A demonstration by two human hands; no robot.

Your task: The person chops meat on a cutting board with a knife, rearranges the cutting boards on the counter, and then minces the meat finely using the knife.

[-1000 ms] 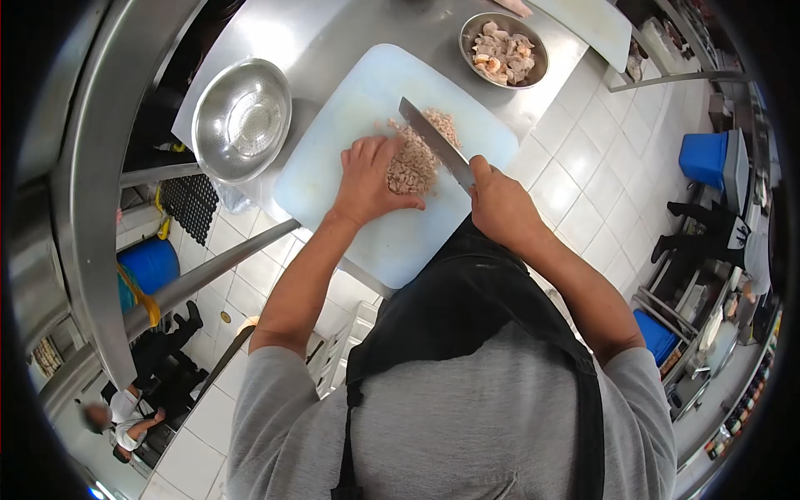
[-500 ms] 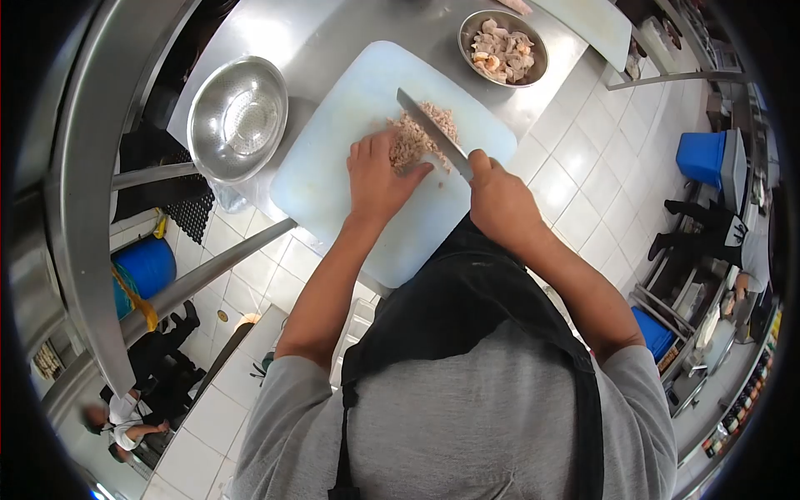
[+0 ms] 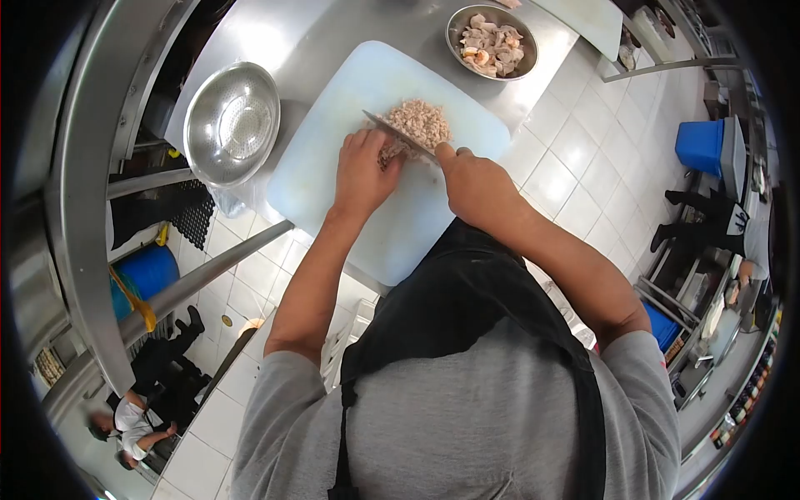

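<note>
My right hand [image 3: 481,190] grips the handle of a kitchen knife [image 3: 397,133], its blade angled up and left across the pile of finely chopped meat [image 3: 419,122]. Most of the pile lies beyond the blade. A smaller portion sits on the near side, against the curled fingers of my left hand [image 3: 363,172]. Those fingers are bent together beside the blade, with the thumb drawn in; the fingertips are partly hidden. Under everything is a white cutting board [image 3: 333,158], slanted on the steel table.
Left of the board stands a perforated metal bowl [image 3: 235,125]. A steel bowl [image 3: 492,43] with pieces of meat and what look like shrimp is at the back right. The steel table [image 3: 325,27] ends at the right above a tiled floor [image 3: 558,158]. Other people work at both sides.
The knife has moved left and its blade lies flatter across the pile. My right hand went left with it. My left thumb has drawn in towards the fingers.
</note>
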